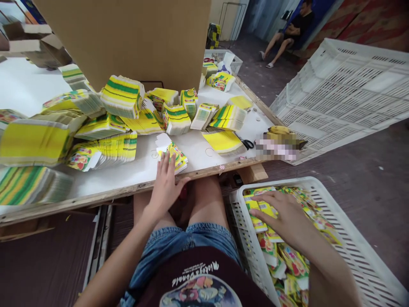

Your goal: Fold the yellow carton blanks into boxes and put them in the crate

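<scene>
My left hand [165, 181] rests at the table's front edge with its fingers stretched out, their tips on a small flat stack of yellow printed cartons [179, 157]. A white flap sticks out at the far end of that stack. Over the white plastic basket [315, 184] to my right is my right hand [283, 213], thumb and fingers apart and nothing visibly gripped. Below it, many yellow, green and red small cartons [292, 260] fill the basket in a loose heap. Whether the right fingers touch them, I cannot tell.
Bundles of flat cartons [123, 96] lie across the white table [150, 149]. Black scissors [247, 144] and bananas [279, 131] sit near the right edge. A big cardboard sheet [134, 38] stands behind. White crates [348, 94] rise at right; a person [298, 25] sits beyond.
</scene>
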Action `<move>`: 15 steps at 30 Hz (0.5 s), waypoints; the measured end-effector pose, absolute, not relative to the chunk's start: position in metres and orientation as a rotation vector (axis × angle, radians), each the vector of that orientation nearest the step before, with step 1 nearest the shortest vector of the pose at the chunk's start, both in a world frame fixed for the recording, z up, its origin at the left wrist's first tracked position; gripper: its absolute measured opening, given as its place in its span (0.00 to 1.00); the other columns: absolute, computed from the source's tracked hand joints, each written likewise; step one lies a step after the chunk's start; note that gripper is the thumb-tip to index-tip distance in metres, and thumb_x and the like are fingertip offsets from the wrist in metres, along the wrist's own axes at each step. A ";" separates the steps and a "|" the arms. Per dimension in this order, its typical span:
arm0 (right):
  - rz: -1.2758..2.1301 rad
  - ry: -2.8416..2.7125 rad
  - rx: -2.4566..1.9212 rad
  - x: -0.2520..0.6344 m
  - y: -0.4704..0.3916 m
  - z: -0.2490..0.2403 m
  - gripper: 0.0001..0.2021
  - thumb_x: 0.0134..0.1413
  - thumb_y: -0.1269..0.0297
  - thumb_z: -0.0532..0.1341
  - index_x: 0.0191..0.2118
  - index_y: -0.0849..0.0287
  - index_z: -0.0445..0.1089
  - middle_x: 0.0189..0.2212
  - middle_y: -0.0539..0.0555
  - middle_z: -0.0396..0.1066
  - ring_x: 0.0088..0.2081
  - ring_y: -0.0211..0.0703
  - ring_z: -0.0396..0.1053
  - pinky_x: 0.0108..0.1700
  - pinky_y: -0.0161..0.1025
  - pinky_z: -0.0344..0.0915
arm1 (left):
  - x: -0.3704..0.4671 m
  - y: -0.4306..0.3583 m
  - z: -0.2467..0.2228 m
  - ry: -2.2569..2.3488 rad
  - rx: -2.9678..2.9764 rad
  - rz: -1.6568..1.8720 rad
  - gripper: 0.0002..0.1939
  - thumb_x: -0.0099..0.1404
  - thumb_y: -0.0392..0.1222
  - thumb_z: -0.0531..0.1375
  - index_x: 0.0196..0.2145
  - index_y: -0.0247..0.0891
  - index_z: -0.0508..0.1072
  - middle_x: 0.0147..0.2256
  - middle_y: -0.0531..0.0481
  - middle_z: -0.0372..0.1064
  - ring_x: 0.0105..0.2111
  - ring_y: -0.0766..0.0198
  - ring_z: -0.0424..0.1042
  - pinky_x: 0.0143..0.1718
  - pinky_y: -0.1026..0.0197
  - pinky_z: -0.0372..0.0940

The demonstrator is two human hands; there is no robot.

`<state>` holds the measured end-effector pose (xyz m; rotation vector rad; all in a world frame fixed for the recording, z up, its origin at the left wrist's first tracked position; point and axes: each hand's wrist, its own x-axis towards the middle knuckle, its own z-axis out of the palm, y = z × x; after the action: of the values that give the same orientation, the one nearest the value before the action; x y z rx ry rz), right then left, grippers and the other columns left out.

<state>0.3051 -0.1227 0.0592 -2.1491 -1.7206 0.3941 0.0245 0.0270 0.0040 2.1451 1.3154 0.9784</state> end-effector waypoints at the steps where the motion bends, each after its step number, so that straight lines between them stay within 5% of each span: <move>1: 0.457 -1.717 -2.120 0.302 -0.121 0.058 0.11 0.47 0.56 0.67 0.38 0.50 0.79 0.38 0.58 0.76 0.43 0.60 0.69 0.48 0.54 0.60 | 0.020 0.039 0.001 1.368 2.197 0.906 0.34 0.61 0.44 0.63 0.62 0.31 0.60 0.65 0.32 0.53 0.67 0.43 0.46 0.65 0.39 0.46; 4: 0.745 -1.667 -1.955 0.275 -0.107 0.048 0.10 0.51 0.56 0.65 0.39 0.51 0.77 0.37 0.55 0.77 0.41 0.53 0.71 0.45 0.48 0.63 | 0.010 0.058 -0.008 1.380 2.266 0.763 0.17 0.67 0.41 0.56 0.51 0.33 0.72 0.55 0.36 0.69 0.59 0.46 0.65 0.59 0.44 0.59; 10: 0.908 -1.518 -1.735 0.225 -0.064 0.026 0.08 0.57 0.60 0.61 0.36 0.56 0.76 0.30 0.52 0.78 0.32 0.43 0.72 0.36 0.38 0.66 | 0.002 0.058 -0.014 1.352 2.297 0.770 0.13 0.65 0.41 0.58 0.45 0.36 0.77 0.52 0.40 0.73 0.55 0.48 0.70 0.56 0.46 0.64; 15: 0.651 -1.457 -1.775 0.189 -0.006 0.012 0.12 0.57 0.62 0.60 0.44 0.60 0.74 0.48 0.61 0.74 0.50 0.52 0.67 0.54 0.47 0.59 | 0.006 0.054 -0.020 1.261 2.283 0.827 0.13 0.65 0.41 0.57 0.44 0.37 0.77 0.52 0.41 0.73 0.55 0.50 0.70 0.58 0.46 0.63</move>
<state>0.1893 -0.0057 0.0123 -1.7749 -1.4566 0.6509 0.0059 0.0541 -0.0203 2.2827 1.2606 0.8269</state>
